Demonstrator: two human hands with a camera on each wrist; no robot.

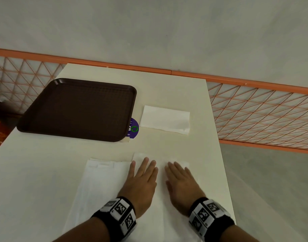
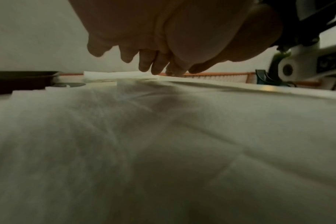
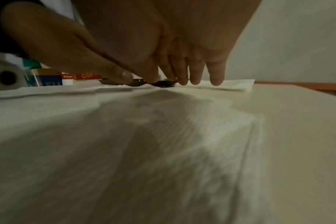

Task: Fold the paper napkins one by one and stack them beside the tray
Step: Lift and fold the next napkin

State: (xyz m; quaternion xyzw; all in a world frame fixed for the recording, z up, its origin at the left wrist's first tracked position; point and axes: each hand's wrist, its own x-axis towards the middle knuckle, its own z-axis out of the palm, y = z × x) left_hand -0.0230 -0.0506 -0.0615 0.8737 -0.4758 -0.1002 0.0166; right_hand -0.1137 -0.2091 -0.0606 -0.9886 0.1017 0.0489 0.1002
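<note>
We see a matt cream table (image 1: 167, 88) with a smooth finish. On it lies a dark brown plastic tray (image 1: 76, 109), its floor finely textured and its rim faintly glossy. Just right of the tray rests a folded napkin (image 1: 165, 121) of soft matt white paper; nearer us than the tray, the spread napkin (image 3: 163, 151) shows an embossed, fibrous weave.

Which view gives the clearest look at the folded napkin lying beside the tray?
The head view: the folded napkin shows whole from above, a flat white rectangle just right of the brown tray. The left wrist view shows it only edge-on as a thin white strip; the right wrist view shows a low sliver behind the fingers.
</note>
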